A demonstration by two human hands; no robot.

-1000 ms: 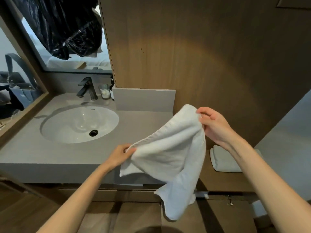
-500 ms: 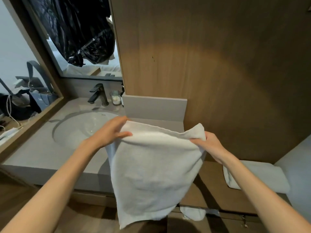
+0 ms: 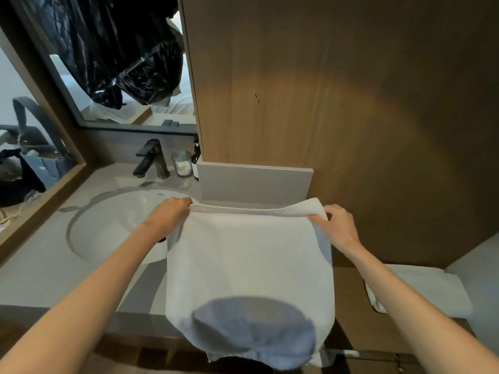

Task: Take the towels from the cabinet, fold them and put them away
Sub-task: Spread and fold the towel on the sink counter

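**Towel now stretched flat between both hands**

The white towel (image 3: pixel 248 268), bunched a second ago, now hangs spread over the vanity counter (image 3: pixel 40 268). The left hand (image 3: pixel 168 215) and right hand (image 3: pixel 337 225) each pinch a top corner, now level and wider apart.

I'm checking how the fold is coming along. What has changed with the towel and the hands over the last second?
The left hand rose from low beside the towel to level with the right hand, and the white towel, bunched and slanted a second ago, now hangs flat by its top corners. Both hands kept their pinch. The folded towel on the wooden shelf stayed put.
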